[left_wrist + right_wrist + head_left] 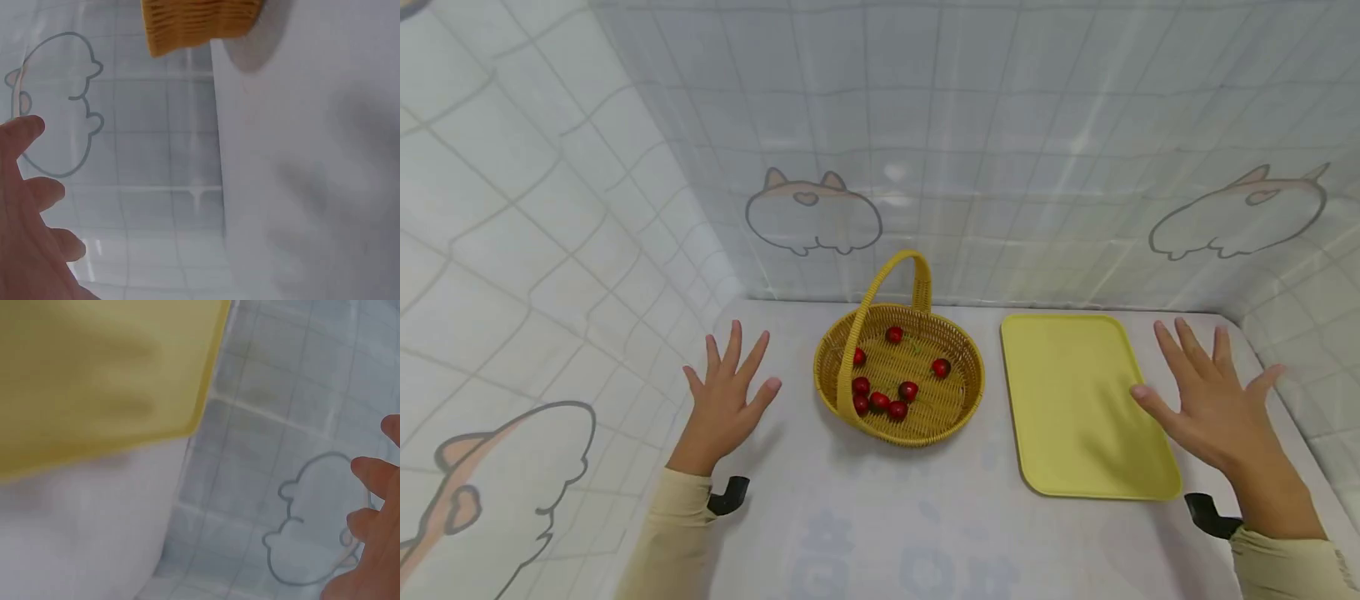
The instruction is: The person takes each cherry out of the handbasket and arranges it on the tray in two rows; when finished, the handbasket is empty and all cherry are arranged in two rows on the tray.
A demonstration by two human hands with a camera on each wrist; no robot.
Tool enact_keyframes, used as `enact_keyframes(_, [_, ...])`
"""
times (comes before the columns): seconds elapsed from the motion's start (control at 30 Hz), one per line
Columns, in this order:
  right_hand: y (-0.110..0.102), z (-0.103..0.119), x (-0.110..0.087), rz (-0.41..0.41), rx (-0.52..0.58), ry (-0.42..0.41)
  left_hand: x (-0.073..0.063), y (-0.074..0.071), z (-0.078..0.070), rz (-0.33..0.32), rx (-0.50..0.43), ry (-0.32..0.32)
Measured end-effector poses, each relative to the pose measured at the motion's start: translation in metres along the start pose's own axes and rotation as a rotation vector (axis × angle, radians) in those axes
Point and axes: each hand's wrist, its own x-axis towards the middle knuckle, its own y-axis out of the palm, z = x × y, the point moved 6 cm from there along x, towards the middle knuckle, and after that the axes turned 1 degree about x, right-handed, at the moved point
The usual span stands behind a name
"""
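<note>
My left hand (pixel 727 406) is held over the table left of a yellow wicker basket (pixel 967 417), fingers spread and holding nothing. Several small dark red fruits (pixel 907 391), which look like cherries, lie inside the basket, mostly toward its near left side; its tall arched handle hides part of some. Over the right edge of a flat yellow tray (pixel 1067 400) hovers my right hand (pixel 1217 406), also spread and with nothing in it. Its shadow falls on the tray. In the left wrist view the basket (pixel 200 22) shows at the top; the tray (pixel 112 375) fills the upper left of the right wrist view.
The white table (pixel 880 517) ends at a grid-patterned curtain (pixel 970 150) behind the basket and tray. Similar sheeting (pixel 535 275) rises at the left, and more stands close at the right. Each wrist wears a black camera mount (pixel 730 496).
</note>
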Motion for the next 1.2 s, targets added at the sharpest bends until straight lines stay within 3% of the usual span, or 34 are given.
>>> enact_keyframes(0.3, [0.017,0.040,0.021,0.022,0.175,-0.094,0.005,0.027,-0.004,-0.035,-0.358,-0.045])
enact_keyframes(0.57, [0.031,0.080,0.049,0.086,0.224,-0.107,0.015,0.053,-0.006,-0.087,-0.554,-0.058])
enact_keyframes(0.93, [0.047,0.125,0.088,0.124,0.251,-0.191,0.019,0.104,0.007,0.021,-0.894,-0.229])
enact_keyframes(1.2, [0.056,0.151,0.104,0.138,0.293,-0.264,0.022,0.125,0.002,0.055,-0.952,-0.306])
